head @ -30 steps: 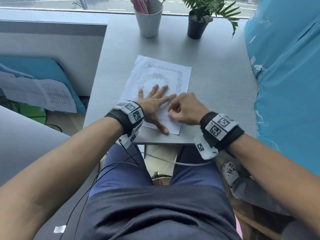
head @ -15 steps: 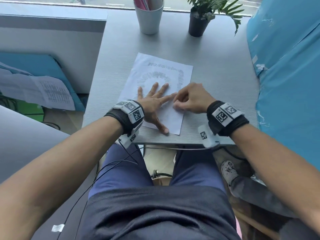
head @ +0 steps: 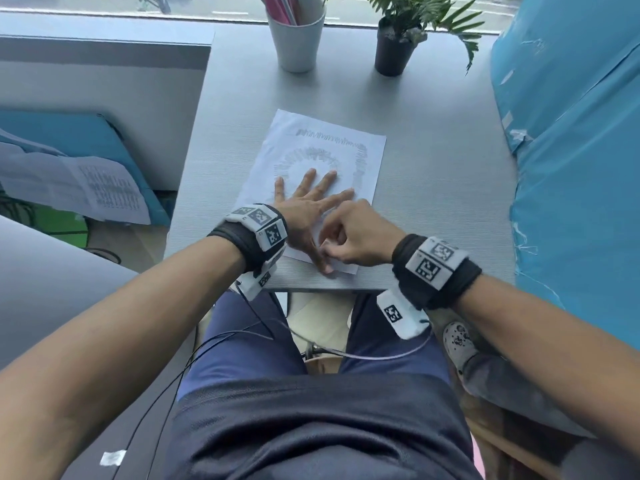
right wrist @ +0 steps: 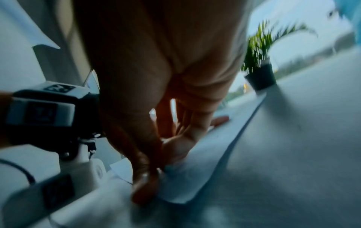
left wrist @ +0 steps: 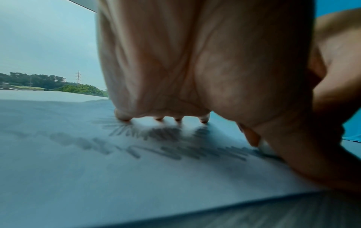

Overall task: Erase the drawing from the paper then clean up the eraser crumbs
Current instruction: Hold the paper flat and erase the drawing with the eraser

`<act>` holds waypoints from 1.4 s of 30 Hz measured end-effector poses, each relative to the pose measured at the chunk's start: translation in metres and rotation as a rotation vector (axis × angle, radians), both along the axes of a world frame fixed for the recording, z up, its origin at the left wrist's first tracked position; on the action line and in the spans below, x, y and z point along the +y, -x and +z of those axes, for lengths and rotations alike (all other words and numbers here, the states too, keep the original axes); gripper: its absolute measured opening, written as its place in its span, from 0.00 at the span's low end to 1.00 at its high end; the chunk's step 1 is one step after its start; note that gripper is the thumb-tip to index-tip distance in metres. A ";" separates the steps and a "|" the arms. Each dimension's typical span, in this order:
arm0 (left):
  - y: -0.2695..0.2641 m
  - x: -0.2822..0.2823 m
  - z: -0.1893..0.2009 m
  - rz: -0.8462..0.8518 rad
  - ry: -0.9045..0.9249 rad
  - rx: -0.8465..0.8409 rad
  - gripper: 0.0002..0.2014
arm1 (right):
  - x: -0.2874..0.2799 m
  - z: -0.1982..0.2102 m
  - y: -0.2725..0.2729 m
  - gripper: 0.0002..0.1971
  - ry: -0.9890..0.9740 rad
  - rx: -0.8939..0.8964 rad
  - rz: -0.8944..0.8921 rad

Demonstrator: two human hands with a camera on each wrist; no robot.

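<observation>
Left hand (head: 304, 209) lies spread flat, fingers straight, pinning the paper (head: 372, 161) near the surface's (head: 433, 202) front edge so it can't slide. Right hand (head: 353, 237) is curled tight over the paper's near corner, likely around an eraser I can't see. Pencil scribbles (head: 329, 138) remain. A cup (head: 298, 39) and plant (head: 394, 46) sit at the window edge.

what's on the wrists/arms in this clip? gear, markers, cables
Bare forearms, no sleeves. Each wrist carries a black fabric wrist strap: left, right, topped with white blocks printed with black square fiducial markers. A white tagged camera module hangs under each. Thin black cables trail left; a pale cable trails right.
</observation>
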State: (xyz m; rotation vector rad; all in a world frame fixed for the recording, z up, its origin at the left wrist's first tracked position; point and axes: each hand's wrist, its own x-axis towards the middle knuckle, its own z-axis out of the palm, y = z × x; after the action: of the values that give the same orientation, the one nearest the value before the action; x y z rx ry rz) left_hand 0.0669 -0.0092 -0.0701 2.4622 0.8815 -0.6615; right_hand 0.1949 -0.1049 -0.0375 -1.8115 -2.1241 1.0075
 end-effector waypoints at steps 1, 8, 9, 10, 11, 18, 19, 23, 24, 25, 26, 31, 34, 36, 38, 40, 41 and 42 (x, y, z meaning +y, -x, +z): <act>0.001 0.000 -0.001 0.003 0.003 -0.008 0.78 | 0.005 0.001 -0.008 0.05 0.008 0.004 -0.026; -0.001 -0.003 0.002 0.013 0.001 -0.002 0.78 | 0.010 -0.002 -0.008 0.05 -0.063 -0.002 -0.084; -0.001 -0.003 0.001 0.008 -0.002 0.005 0.78 | 0.003 -0.003 -0.001 0.04 -0.019 0.016 -0.032; -0.001 -0.002 0.001 0.006 -0.003 0.003 0.78 | 0.006 -0.003 -0.006 0.03 0.009 0.018 -0.033; 0.000 -0.002 0.000 0.010 0.001 -0.006 0.78 | 0.016 -0.004 -0.018 0.03 0.008 0.011 -0.104; -0.002 -0.002 0.002 0.023 0.015 0.007 0.80 | 0.009 -0.004 -0.010 0.04 -0.012 -0.020 -0.060; -0.003 -0.001 0.002 0.026 0.015 0.013 0.81 | 0.006 -0.004 -0.009 0.03 0.024 -0.009 -0.030; -0.002 0.000 0.005 0.040 0.026 0.024 0.81 | 0.040 -0.001 -0.062 0.05 -0.087 -0.013 -0.344; -0.002 -0.001 0.005 0.042 0.025 0.027 0.81 | 0.042 -0.001 -0.067 0.06 -0.113 -0.015 -0.395; -0.003 -0.001 0.005 0.043 0.020 0.032 0.81 | 0.038 -0.002 -0.063 0.05 -0.110 -0.017 -0.380; -0.004 -0.002 0.005 0.042 0.016 0.040 0.81 | 0.031 -0.005 -0.053 0.04 -0.081 -0.018 -0.302; -0.010 -0.001 0.006 0.036 0.002 0.081 0.82 | 0.025 -0.006 -0.047 0.04 -0.004 0.007 -0.215; -0.013 0.000 0.009 0.026 -0.009 0.073 0.82 | 0.038 -0.002 -0.074 0.05 -0.092 0.015 -0.408; -0.011 0.000 0.007 0.026 -0.015 0.084 0.82 | 0.024 -0.005 -0.055 0.04 -0.014 0.014 -0.267; -0.009 0.000 0.006 0.015 -0.025 0.098 0.82 | 0.008 -0.006 -0.034 0.03 0.090 0.040 -0.108; -0.009 0.001 0.004 0.009 -0.018 0.098 0.81 | 0.019 -0.007 -0.047 0.04 0.070 0.027 -0.174; -0.009 0.001 0.005 0.010 -0.014 0.095 0.81 | 0.029 -0.006 -0.060 0.05 0.014 0.021 -0.275; -0.009 0.001 0.006 0.010 -0.011 0.092 0.81 | 0.036 -0.004 -0.070 0.06 -0.045 0.021 -0.359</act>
State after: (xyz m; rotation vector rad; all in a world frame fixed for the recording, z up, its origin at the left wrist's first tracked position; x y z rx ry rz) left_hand 0.0762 -0.0085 -0.0640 2.4514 0.9341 -0.7741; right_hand 0.2646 -0.0686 -0.0411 -2.0488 -1.7061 0.8762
